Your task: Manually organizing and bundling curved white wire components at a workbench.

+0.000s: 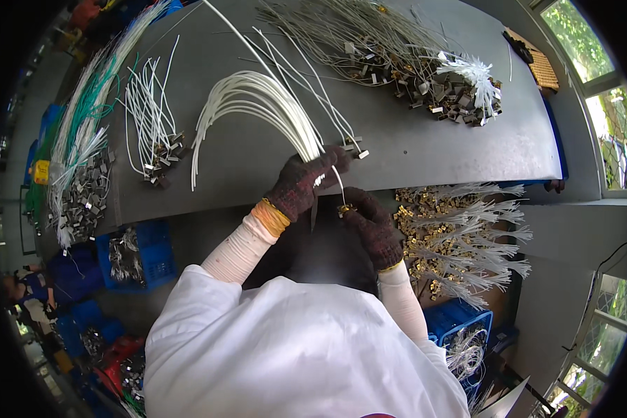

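Observation:
My left hand point(301, 184), in a dark glove, is closed round a thick bundle of white wires point(285, 104). The bundle arches up over the grey table and bends down to the left. One wire point(340, 182) curves out of that grip toward my right hand point(375, 230), also gloved. There my fingertips pinch a small brass-coloured metal part point(345, 209) at the wire's end. Just beyond my left fingers, a few loose wires with a silvery block-shaped end point(362, 154) lie on the table. A narrow dark strip point(314, 214) hangs below my left hand; its kind is unclear.
On the grey table point(425, 153), wires with metal block ends point(460, 101) are heaped at the far right. Smaller bunches point(150, 118) and green-and-white wires point(83, 118) lie left. Brass-ended bundles point(439, 244) fill a surface at right. Blue crates point(157, 254) stand below.

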A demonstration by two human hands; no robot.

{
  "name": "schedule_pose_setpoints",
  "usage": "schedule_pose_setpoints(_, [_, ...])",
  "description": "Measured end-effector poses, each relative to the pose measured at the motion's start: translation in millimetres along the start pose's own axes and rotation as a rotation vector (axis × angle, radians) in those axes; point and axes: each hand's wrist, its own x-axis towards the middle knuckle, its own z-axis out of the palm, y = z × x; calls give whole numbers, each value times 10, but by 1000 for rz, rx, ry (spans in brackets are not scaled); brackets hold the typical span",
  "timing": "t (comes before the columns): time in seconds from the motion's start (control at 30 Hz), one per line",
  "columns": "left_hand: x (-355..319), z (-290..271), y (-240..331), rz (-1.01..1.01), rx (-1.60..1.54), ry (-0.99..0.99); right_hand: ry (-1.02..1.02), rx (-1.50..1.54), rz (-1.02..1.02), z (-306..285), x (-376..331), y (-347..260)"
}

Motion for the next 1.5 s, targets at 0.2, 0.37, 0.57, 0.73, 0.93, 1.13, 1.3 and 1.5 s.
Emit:
schedule_pose_setpoints(0.2, [-5, 0, 89, 131, 437, -80, -15, 274, -47, 47, 231, -135])
schedule_pose_setpoints(0.37, [135, -117, 18, 173, 408, -66, 20, 327, -69, 179, 427, -371])
schedule_pose_setpoints(0.57, [237, -337, -206, 170, 601, -11, 110, 295, -7, 48, 750, -199])
schedule_pose_setpoints(0.73, [316, -508, -186, -490, -2, 414, 670, 118, -5, -888, 1170, -276])
schedule_pose_setpoints(0.93, [390, -240, -81, -427, -96, 394, 635, -656, 68, -1335, 1542, -733])
schedule_pose_setpoints(1.13, [329, -266, -530, -303, -187, 306, 644, -683, -174, -1190, 1427, -468])
schedule_pose_setpoints(1.3, [364, -80, -245, -477, -328, 156, 759, 137, -94, -949, 1120, -395])
schedule_pose_setpoints(1.5, [493, 140, -227, -535, -468, 156, 675, -653, -178, -1107, 656, 5])
